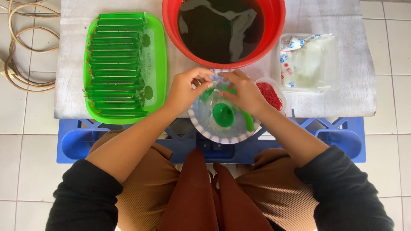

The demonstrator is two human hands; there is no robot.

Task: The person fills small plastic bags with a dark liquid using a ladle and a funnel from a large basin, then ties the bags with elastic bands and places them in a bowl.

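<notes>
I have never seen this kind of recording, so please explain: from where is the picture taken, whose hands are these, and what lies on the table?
There is one picture, taken by a camera worn on a person's head, looking straight down. The two bare hands belong to that person. The left hand and the right hand meet over a small bowl with a striped rim, which holds a green funnel. They pinch something small and clear between them; I cannot tell exactly what. On the white table lie a green tray with rows of filled green tubes, a red bucket of dark liquid, a small dish of red rubber bands and a clear container of plastic bags.
</notes>
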